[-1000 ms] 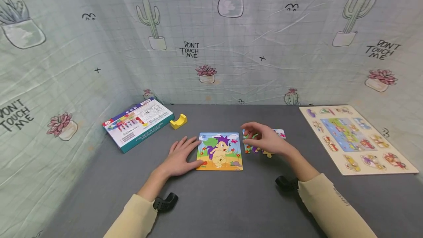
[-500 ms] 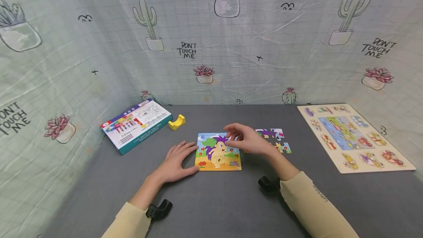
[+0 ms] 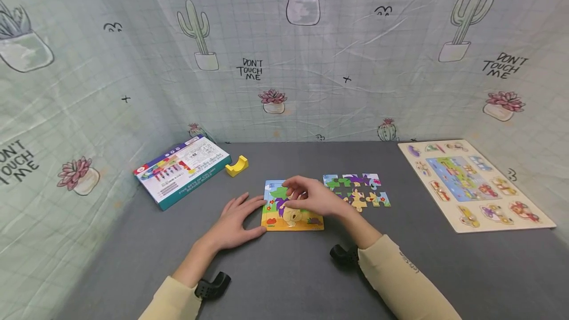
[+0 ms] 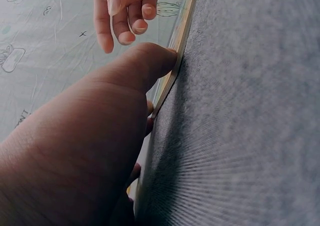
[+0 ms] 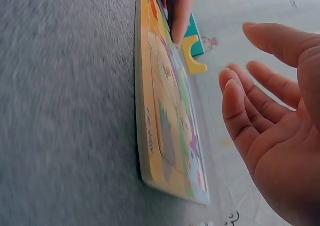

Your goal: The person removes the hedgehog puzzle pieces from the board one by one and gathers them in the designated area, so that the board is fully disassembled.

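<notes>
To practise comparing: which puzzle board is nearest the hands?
The square, multicoloured hedgehog board, touched by the left hand; the larger beige vehicle board lies apart to the right.

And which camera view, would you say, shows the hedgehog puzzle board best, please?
The head view: it shows the hedgehog board from above, though the right hand hides part of the picture. The right wrist view shows its face at a steep slant; the left wrist view shows mostly its edge, partly behind the left hand.
</notes>
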`<state>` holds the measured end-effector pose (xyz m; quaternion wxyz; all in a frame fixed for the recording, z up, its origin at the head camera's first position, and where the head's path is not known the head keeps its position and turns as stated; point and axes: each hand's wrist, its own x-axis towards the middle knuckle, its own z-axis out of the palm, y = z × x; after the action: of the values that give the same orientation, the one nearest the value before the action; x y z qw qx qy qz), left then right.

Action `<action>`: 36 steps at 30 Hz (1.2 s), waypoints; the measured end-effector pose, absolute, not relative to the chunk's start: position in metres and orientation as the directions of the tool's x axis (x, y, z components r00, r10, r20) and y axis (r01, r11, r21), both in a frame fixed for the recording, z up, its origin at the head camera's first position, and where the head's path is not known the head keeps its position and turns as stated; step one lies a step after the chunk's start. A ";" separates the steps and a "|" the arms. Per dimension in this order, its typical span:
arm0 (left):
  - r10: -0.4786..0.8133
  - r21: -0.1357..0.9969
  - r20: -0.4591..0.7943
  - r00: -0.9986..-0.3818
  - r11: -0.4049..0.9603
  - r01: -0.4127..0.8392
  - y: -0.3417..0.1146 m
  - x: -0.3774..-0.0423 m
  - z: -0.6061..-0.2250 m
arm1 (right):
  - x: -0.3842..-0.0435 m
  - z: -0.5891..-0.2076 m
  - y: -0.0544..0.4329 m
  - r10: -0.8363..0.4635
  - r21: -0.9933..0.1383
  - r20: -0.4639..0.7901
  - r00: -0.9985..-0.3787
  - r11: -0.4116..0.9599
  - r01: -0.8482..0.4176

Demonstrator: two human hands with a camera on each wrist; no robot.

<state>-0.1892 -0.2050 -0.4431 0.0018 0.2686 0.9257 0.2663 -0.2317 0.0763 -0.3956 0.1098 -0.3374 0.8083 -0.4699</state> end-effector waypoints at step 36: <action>0.506 0.503 0.135 -0.852 0.706 0.498 -0.203 -0.187 -0.438 | -0.228 -0.410 0.045 -0.667 -0.765 0.019 -0.745 0.470 -0.441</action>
<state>-0.1866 -0.2035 -0.4376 0.0066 0.2717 0.9235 0.2706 -0.2284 0.0448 -0.4102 0.1427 -0.3276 0.8454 -0.3971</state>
